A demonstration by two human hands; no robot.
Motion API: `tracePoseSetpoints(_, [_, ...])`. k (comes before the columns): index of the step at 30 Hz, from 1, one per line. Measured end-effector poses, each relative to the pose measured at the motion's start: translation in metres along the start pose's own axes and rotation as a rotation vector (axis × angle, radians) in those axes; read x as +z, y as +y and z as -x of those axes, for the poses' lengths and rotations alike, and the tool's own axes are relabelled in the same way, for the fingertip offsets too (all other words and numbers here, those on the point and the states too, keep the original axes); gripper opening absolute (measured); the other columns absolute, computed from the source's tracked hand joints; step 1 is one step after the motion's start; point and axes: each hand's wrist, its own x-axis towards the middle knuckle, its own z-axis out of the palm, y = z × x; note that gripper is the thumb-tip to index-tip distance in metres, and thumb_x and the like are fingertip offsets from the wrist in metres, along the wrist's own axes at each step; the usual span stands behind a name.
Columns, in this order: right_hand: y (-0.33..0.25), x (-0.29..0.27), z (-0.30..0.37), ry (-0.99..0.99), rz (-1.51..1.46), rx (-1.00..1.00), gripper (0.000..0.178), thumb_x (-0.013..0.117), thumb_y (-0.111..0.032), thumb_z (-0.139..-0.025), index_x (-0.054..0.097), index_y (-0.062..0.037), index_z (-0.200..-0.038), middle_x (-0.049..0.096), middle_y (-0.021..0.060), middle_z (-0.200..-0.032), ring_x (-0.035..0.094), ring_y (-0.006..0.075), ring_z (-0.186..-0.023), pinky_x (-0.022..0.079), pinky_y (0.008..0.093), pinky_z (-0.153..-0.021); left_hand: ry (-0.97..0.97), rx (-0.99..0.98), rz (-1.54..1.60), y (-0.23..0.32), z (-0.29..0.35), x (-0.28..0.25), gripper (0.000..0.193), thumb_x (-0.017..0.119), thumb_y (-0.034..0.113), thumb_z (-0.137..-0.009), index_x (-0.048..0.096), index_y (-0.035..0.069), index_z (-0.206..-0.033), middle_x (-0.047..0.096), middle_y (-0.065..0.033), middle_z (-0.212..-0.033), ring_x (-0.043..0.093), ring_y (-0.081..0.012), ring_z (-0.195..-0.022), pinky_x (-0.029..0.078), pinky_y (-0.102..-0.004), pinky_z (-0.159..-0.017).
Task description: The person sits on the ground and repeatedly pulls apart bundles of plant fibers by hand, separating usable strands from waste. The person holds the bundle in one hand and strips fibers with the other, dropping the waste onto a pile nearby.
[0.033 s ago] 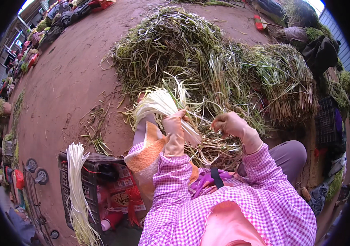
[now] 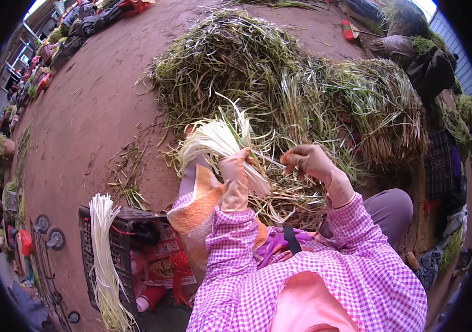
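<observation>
To do this well, grip the bunch of pale stalks (image 2: 213, 138) firmly without crushing it, and work the thin stem (image 2: 269, 160) gently so it doesn't snap. Your left hand (image 2: 235, 180) is closed around the bunch, above your lap and in front of the heap of greens (image 2: 230, 72). Your right hand (image 2: 314, 166) has its fingers curled nearly together at the stem's end; whether they pinch it, you can't tell.

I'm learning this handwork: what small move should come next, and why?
Perhaps a gentle tug with the right hand on the thin stalk jutting from the pale bundle: its end appears to lie at that hand, while the left hand grips the bundle.
</observation>
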Motion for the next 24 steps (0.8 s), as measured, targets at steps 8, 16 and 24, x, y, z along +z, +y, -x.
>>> tracePoseSetpoints(8, [-0.011, 0.065, -0.084, 0.104, -0.539, -0.1, 0.018, 0.064, -0.015, -0.094, 0.066, 0.0003, -0.105, 0.07, 0.0088, -0.077, 0.065, 0.0116, -0.054, 0.049, 0.0228, -0.039, -0.053, 0.044, -0.028, 0.001, 0.007, 0.008, 0.016, 0.063, 0.009, -0.092, 0.073, -0.003, -0.095, 0.071, -0.0106, -0.079, 0.063, -0.0118, -0.059, 0.051, -0.0269, -0.052])
tracePoseSetpoints(16, [0.015, 0.066, -0.056, 0.313, -0.137, -0.139, 0.022, 0.065, -0.022, -0.094, 0.071, -0.0023, -0.098, 0.071, 0.0062, -0.08, 0.064, 0.0108, -0.06, 0.054, 0.0225, -0.051, -0.004, -0.046, 0.0, -0.003, -0.004, 0.004, 0.014, 0.067, 0.006, -0.089, 0.073, -0.003, -0.097, 0.07, -0.0093, -0.076, 0.06, -0.011, -0.056, 0.047, -0.0228, -0.048])
tracePoseSetpoints(24, [0.084, -0.001, -0.006, -0.456, 1.381, 0.374, 0.03, 0.065, -0.022, -0.085, 0.071, -0.0098, -0.112, 0.071, 0.0144, -0.105, 0.068, 0.0274, -0.101, 0.052, 0.0395, -0.088, -0.006, 0.021, 0.029, -0.006, -0.015, -0.001, 0.012, 0.066, 0.004, -0.089, 0.073, -0.005, -0.094, 0.068, -0.0087, -0.069, 0.058, -0.0094, -0.052, 0.044, -0.0218, -0.044])
